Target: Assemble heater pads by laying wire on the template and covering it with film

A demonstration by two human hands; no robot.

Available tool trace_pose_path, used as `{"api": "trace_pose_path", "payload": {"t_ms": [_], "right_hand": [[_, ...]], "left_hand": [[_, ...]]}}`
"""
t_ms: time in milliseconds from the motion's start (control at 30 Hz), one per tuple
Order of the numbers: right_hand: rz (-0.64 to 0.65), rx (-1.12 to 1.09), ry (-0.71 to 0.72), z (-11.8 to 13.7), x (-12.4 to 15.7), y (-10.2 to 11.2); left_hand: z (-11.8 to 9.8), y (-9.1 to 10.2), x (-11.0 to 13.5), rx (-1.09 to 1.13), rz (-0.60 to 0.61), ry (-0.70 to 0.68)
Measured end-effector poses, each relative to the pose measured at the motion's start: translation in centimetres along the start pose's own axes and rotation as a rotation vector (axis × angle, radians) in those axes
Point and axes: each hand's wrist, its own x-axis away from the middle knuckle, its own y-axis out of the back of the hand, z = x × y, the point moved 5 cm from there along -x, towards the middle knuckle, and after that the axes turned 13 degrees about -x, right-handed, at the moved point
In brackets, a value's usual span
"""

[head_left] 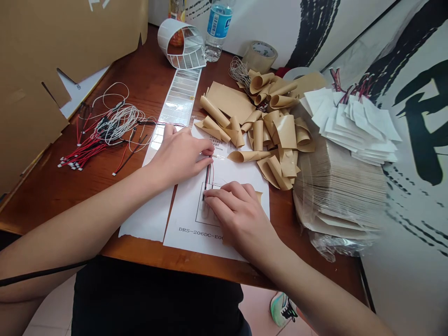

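Pinching a red-and-black wire pair (208,175) with the left hand (178,156) and pressing its lower end under the flattened right hand (238,214) onto the printed template sheet (189,243) at 6 o'clock, seemingly to hold it straight along the outline (200,205).

Over the white printed paper sheet (184,212) are one bare left hand (178,156) and one bare right hand (241,214); beyond it stand one clear plastic water bottle (217,28) and one tan tape roll (260,57).

Left hand (180,156) just above right hand (238,212), nearly touching, both palm-down.
Left fingers (201,151) curled, tips drawn together, left forearm (87,210) bare, in from the side; right fingers (220,193) flat, pointing left, right forearm (315,284) bare, in from lower right.
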Motion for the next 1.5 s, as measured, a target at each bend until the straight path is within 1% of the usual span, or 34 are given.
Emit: {"api": "trace_pose_path", "payload": {"t_ms": [133,233,367,767,1133,1333,1500], "right_hand": [[-0.022,-0.018,-0.005,0.0,0.0,0.2],[-0.023,-0.023,-0.002,-0.1,0.0,0.3],[-0.017,-0.021,0.001,-0.2,-0.1,0.4],[0.020,-0.008,-0.002,-0.2,-0.1,0.2],[0.000,0.016,0.027,0.0,-0.1,0.2],[0.019,0.025,0.030,0.1,-0.1,0.2],[-0.012,0.018,0.025,0.2,-0.1,0.4]], "left_hand": [[-0.3,0.2,0.2,-0.050,-0.039,-0.061],[-0.8,0.1,0.3,-0.118,-0.009,-0.128],[-1.1,-0.1,0.3,-0.137,-0.001,-0.182],[-1.0,0.1,0.4,-0.116,0.028,-0.194],[-0.4,0.3,0.3,-0.016,0.074,-0.164],[-0.1,0.3,0.2,-0.022,0.103,-0.153],[-0.1,0.5,0.2,-0.030,0.118,-0.161]]}}
